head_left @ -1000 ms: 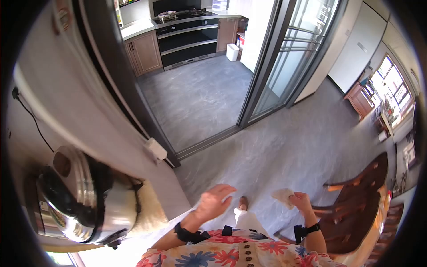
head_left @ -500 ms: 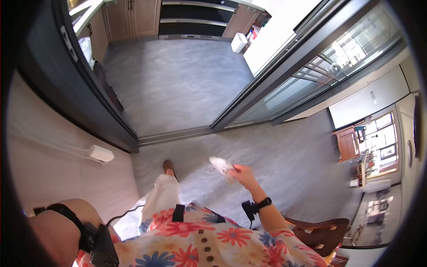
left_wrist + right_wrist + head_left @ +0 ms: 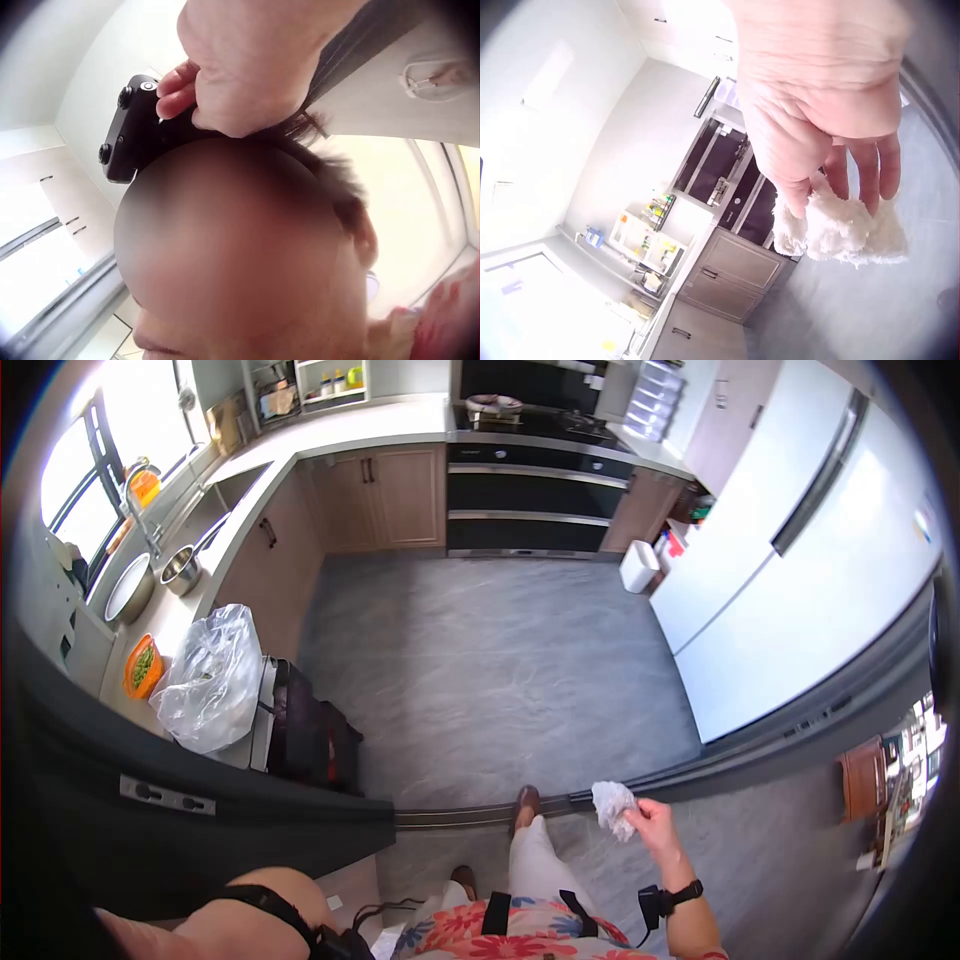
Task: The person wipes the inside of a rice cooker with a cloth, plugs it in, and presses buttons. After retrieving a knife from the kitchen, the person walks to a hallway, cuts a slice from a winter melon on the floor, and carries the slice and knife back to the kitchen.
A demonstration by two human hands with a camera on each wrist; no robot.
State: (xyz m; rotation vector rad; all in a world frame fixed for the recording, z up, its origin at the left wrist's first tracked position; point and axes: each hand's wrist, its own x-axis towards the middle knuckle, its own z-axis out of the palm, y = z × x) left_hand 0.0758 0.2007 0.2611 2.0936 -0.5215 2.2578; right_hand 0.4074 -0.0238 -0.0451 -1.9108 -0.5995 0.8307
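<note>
Grey floor [image 3: 500,670] is filling the centre. Lower right, your right hand [image 3: 657,827] is pinching a white cloth [image 3: 612,809], apparently carrying it; crossing the door track [image 3: 470,818] calls for keeping hold. I cannot tell whether your left hand [image 3: 251,64] is gripping anything.

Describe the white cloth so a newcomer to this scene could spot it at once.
In the head view, find the floor track crossing the kitchen doorway. To the picture's right of the forward brown shoe, the right hand holds the bunched cloth. Its fluffy white surface sets it apart from the smooth grey floor behind it.
</note>
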